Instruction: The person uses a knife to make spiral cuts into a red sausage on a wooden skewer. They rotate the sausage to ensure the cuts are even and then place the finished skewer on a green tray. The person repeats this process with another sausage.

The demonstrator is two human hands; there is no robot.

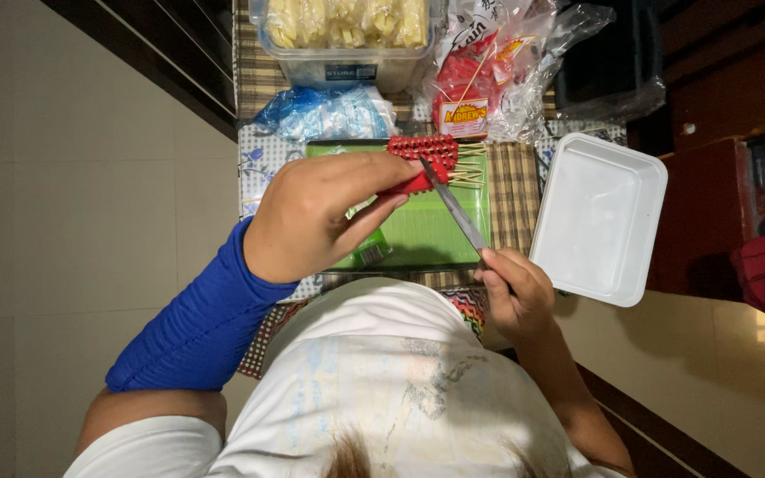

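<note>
Pinning a red sausage [411,184] on the green cutting board [427,232].
It is clamped by the left hand [316,217] so the knife [453,211], gripped by the right hand [513,296], can cut.

Glossy metal knife blade [453,211], matt green plastic board [427,232]

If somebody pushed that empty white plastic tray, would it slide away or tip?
The empty white plastic tray probably slides easily: it looks thin and light. It might tip, since one corner seems to hang past the striped table mat. Its thin walls would likely bend when squeezed.
</note>
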